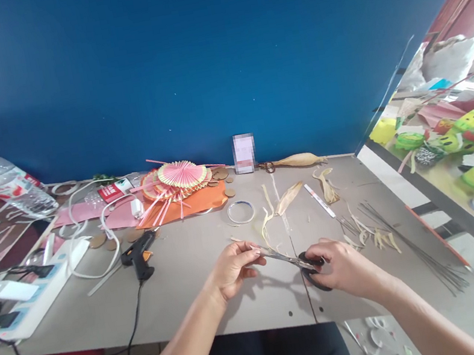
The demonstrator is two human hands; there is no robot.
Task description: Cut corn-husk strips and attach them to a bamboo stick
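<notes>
- Power strip (60, 281): stood at the left of the surface (184, 297), plugs fitted.
- Glue gun (136, 256): lay on its side.
- Left hand (233, 268): thumb and forefinger drawn together at the scissors' tips; whether they pinched a scrap could not be told.
- Scissors (281, 256): were held above the surface, tips leftward; step in hand apparently a small trim, the next move calling for steady blades and fingertips kept clear.
- Husk (290, 197): lay beyond the scissors.
- Right hand (343, 267): gripped the scissors' handles.
- Wires (415, 249): lay rightmost.
</notes>
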